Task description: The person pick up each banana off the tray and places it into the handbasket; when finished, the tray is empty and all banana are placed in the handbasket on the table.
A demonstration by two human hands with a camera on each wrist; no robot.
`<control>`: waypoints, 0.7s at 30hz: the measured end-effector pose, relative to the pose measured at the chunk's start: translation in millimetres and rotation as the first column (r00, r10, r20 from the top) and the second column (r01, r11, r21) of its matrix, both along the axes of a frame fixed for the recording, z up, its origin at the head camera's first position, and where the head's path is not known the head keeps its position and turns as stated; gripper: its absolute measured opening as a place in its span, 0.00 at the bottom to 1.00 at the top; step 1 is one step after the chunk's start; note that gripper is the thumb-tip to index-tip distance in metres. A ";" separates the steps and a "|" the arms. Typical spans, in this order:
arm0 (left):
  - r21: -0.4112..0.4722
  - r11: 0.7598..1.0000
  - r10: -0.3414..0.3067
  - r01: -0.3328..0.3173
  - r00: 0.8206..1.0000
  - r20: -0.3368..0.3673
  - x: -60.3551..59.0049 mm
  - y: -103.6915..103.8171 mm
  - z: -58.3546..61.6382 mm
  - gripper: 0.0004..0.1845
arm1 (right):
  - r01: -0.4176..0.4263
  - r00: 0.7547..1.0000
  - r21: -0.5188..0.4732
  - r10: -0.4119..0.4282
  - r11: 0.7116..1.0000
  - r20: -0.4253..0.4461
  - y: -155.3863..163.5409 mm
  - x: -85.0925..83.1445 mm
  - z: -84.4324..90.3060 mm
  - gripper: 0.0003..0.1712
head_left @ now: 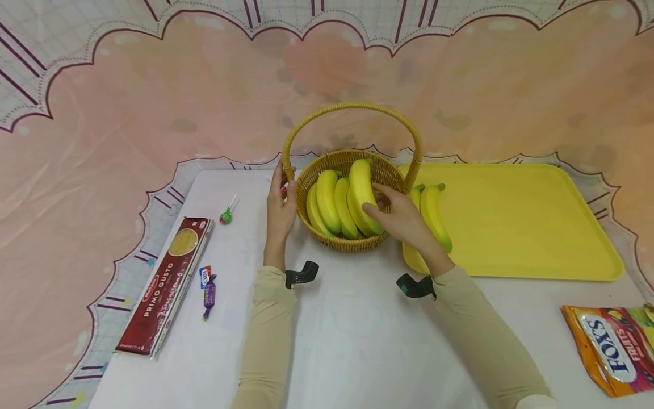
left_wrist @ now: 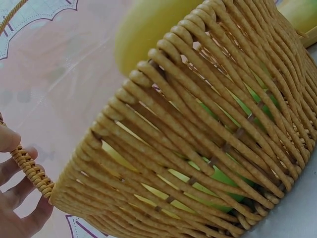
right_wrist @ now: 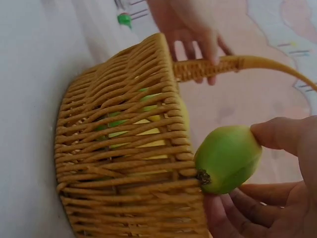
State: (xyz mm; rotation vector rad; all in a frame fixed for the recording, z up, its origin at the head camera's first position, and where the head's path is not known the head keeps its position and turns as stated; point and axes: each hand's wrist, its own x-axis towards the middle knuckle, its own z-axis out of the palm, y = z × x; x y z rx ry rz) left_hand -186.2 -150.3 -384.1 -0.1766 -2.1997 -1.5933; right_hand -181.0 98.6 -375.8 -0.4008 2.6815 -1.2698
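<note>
A wicker basket [head_left: 352, 244] with a tall hoop handle [head_left: 352, 105] stands mid-table and holds several yellow bananas. My right hand [head_left: 377, 203] grips the rightmost banana [head_left: 360, 182] over the basket; in the right wrist view my fingers [right_wrist: 277, 136] pinch its green tip [right_wrist: 228, 158] by the basket's wall [right_wrist: 124, 148]. My left hand [head_left: 283, 183] holds the foot of the handle on the basket's left side, and its fingers [left_wrist: 15, 198] curl round the woven handle [left_wrist: 28, 171]. Two more bananas [head_left: 434, 213] lie on the yellow tray [head_left: 521, 227].
The tray fills the right of the white table. To the left lie a red spaghetti pack [head_left: 166, 284], two wrapped candies [head_left: 206, 287] and a green lollipop [head_left: 226, 215]. A Fox's fruit sweets bag [head_left: 613, 346] sits at the front right corner.
</note>
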 end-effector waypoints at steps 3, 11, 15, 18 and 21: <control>0.004 1.000 -0.001 0.000 1.000 0.004 3.3 1.2 3.7 0.28 | -0.015 0.999 0.068 0.013 0.998 0.034 -11.9 -15.3 -4.6 0.39; -0.001 1.000 -0.019 0.019 1.000 0.005 2.3 0.5 2.4 0.29 | -0.055 0.998 0.160 0.049 0.986 0.045 -42.0 -32.9 -17.6 0.39; -0.008 1.000 -0.013 0.013 1.000 0.000 1.7 -0.9 3.7 0.29 | -0.076 0.997 0.156 0.075 0.985 0.016 -61.1 -33.8 -17.4 0.40; -0.016 1.000 -0.008 0.008 1.000 0.005 1.5 -0.8 4.4 0.29 | -0.070 0.997 0.145 0.071 0.987 0.001 -71.8 -34.0 -16.7 0.42; -0.020 1.000 -0.004 0.004 1.000 0.009 1.6 -0.4 4.2 0.29 | -0.044 0.999 0.136 0.044 0.990 0.007 -76.9 -34.7 -17.8 0.44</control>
